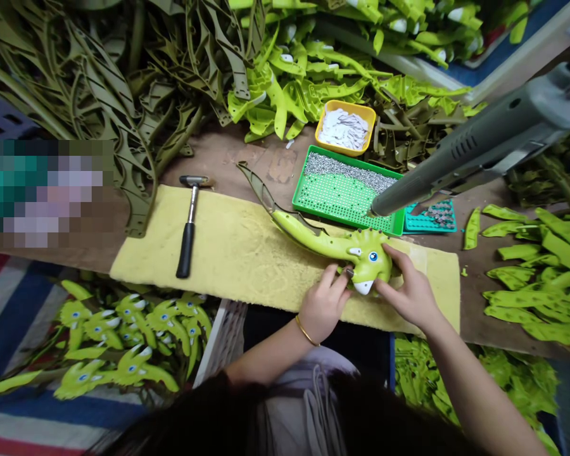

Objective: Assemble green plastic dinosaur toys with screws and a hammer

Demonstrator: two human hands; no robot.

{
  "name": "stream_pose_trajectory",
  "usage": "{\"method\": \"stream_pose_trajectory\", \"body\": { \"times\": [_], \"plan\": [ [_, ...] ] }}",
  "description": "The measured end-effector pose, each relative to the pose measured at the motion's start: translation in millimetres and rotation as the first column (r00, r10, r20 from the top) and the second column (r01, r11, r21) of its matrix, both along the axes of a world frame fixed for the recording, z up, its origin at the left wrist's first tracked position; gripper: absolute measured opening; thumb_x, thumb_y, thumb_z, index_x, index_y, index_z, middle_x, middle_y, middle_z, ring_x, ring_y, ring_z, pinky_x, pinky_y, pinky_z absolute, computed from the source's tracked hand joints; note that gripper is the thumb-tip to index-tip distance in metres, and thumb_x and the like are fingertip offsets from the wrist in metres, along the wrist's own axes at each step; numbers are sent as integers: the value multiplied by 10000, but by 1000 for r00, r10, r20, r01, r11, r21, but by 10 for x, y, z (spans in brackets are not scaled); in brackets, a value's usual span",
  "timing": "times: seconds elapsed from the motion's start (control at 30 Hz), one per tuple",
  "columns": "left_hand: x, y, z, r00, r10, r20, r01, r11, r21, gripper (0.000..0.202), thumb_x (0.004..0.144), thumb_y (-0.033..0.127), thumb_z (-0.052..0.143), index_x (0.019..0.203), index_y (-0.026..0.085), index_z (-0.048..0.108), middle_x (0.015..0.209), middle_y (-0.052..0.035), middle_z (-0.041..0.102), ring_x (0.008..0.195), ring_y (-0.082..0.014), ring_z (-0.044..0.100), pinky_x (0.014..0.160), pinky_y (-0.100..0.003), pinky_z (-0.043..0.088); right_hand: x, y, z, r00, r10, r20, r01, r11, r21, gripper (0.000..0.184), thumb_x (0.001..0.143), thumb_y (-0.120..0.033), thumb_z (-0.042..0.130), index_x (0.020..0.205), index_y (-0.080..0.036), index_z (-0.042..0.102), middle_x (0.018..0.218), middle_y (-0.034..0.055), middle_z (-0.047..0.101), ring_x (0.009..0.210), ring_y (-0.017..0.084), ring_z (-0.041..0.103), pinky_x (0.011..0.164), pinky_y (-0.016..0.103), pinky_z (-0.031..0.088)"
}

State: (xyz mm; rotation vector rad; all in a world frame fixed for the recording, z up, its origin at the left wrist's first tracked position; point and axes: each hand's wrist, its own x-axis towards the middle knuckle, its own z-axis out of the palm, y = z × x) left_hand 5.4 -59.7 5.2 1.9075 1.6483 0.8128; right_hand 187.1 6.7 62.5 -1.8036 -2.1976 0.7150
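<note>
A lime-green plastic dinosaur toy [337, 247] lies on the yellow towel [247, 253], its head with a blue eye and white beak toward my right side. A long olive strip [256, 183] sticks out at its far left end. My right hand [411, 288] grips the head, thumb by the beak and index finger on top. At the underside of the head, my left hand [320, 304] has its fingers bent together around a small dark piece [350, 272], whose kind I cannot make out. A bracelet circles the left wrist.
A hammer [187, 234] lies on the towel's left. Behind the toy are a green tray [323, 196] of screws, a yellow bowl [370, 136] of white pieces and a hanging electric screwdriver [456, 152]. Green parts [546, 272] and olive parts [95, 82] are heaped around.
</note>
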Motion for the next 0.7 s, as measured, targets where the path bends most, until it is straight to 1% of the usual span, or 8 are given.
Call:
{"method": "stream_pose_trajectory", "body": {
  "times": [0.13, 0.2, 0.33, 0.4, 0.47, 0.57, 0.63, 0.7],
  "plan": [
    [1, 4, 46, 984, -37, -176, 31, 999, -33, 360, 934, 290, 474, 1257, 156, 556, 1262, -174, 570, 729, -203, 695, 641, -327, 591, -23, -2, 0, 999, 33, 18, -33, 999, 3, 626, 748, -394, 584, 1331, -189, 480, 1280, 134, 628, 1131, 311, 631, 938, 477, 521],
    [-17, 11, 60, 986, -39, -162, 32, 998, -45, 354, 928, 278, 482, 1252, 155, 556, 1272, -176, 561, 744, -213, 697, 637, -337, 591, -37, -14, -17, 999, 29, 18, -29, 999, 23, 631, 749, -394, 577, 1335, -184, 477, 1316, 132, 605, 1181, 308, 603, 974, 470, 504],
    [-78, 17, 68, 985, -32, 168, 44, 997, -63, 362, 914, 228, 506, 1273, 187, 521, 1300, -133, 559, 1021, -223, 655, 863, -345, 568, -56, -40, -81, 1000, 8, 9, -9, 998, 67, 631, 753, -395, 568, 1337, -176, 475, 1318, 131, 604, 1180, 300, 605, 970, 453, 512],
    [-93, 14, 76, 933, 1, 361, 55, 988, -145, 396, 892, 189, 523, 1286, 207, 493, 1250, -111, 599, 988, -198, 658, 859, -340, 566, -65, -51, -114, 1000, 12, 14, -13, 996, 91, 626, 757, -391, 560, 1339, -176, 474, 1309, 129, 610, 1173, 298, 610, 964, 451, 518],
    [-84, 13, 95, 836, 93, 542, 70, 960, -273, 436, 851, 166, 560, 1275, 209, 468, 1161, -99, 645, 893, -174, 673, 795, -322, 576, -75, -61, -142, 999, 19, 33, -23, 994, 111, 622, 760, -386, 558, 1340, -178, 473, 1309, 130, 610, 1173, 299, 610, 962, 453, 521],
    [-47, 30, 138, 571, 298, 765, 105, 898, -428, 451, 799, 156, 612, 1202, 198, 414, 1099, -96, 667, 886, -154, 680, 796, -298, 562, -84, -78, -176, 996, 46, 77, -57, 988, 142, 621, 770, -390, 551, 1342, -163, 471, 1317, 150, 598, 1182, 310, 602, 951, 464, 527],
    [-31, 52, 167, 397, 403, 824, 129, 865, -485, 450, 773, 154, 645, 1137, 199, 384, 1084, -95, 674, 891, -143, 681, 824, -296, 546, -86, -90, -197, 992, 61, 106, -79, 983, 169, 623, 778, -397, 543, 1346, -152, 466, 1319, 165, 591, 1186, 319, 597, 941, 474, 531],
    [-26, 78, 190, 288, 477, 830, 147, 834, -531, 449, 738, 172, 697, 1072, 194, 397, 1025, -79, 688, 852, -134, 682, 820, -292, 538, -93, -104, -221, 988, 67, 138, -93, 976, 195, 624, 782, -397, 540, 1352, -155, 461, 1315, 170, 590, 1181, 323, 598, 930, 480, 535]
  ]
}}
